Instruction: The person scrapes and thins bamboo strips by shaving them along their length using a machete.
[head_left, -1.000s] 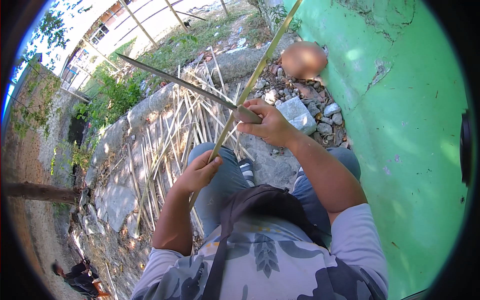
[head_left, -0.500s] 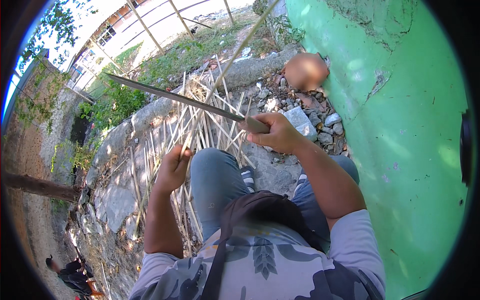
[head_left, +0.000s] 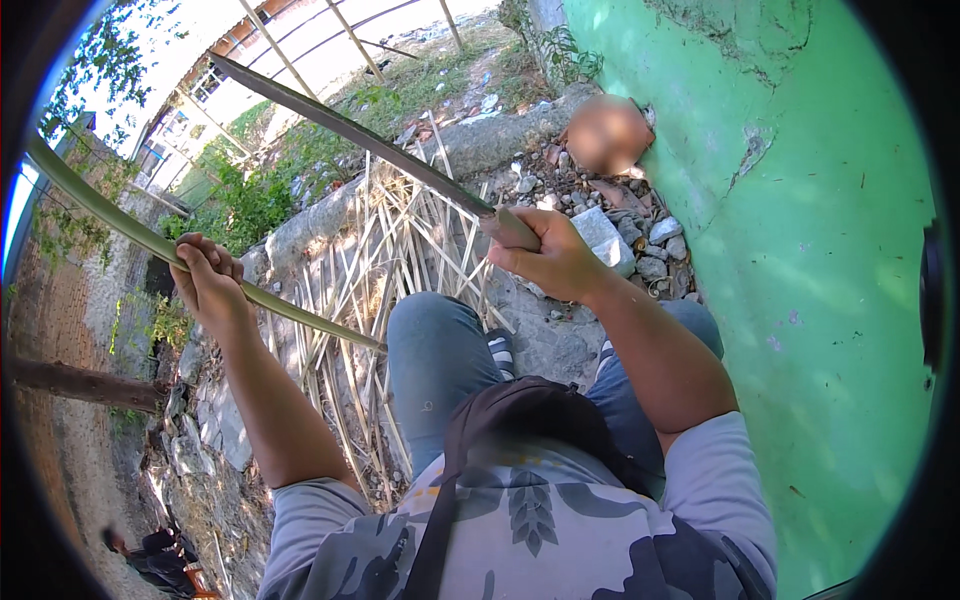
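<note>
My right hand (head_left: 548, 252) is closed round the wooden handle of a machete (head_left: 350, 136), whose long dark blade points up and to the left. My left hand (head_left: 208, 275) grips a long green bamboo strip (head_left: 108, 208). The strip runs from the far left edge down to beside my left knee, apart from the blade. Beyond my knees lies a loose heap of pale split strips (head_left: 400, 235), spread criss-cross on the stony ground.
A green wall (head_left: 800, 300) rises close on my right. Stone rubble (head_left: 640, 245) and a round brownish, blurred object (head_left: 608, 136) lie along its foot. A dark wooden pole (head_left: 85, 385) juts in at left. Another person (head_left: 155, 560) sits at the lower left.
My left hand has moved left and up; the strip there now slants across the left side instead of rising at centre. The machete's tip has risen, still in my right hand.
</note>
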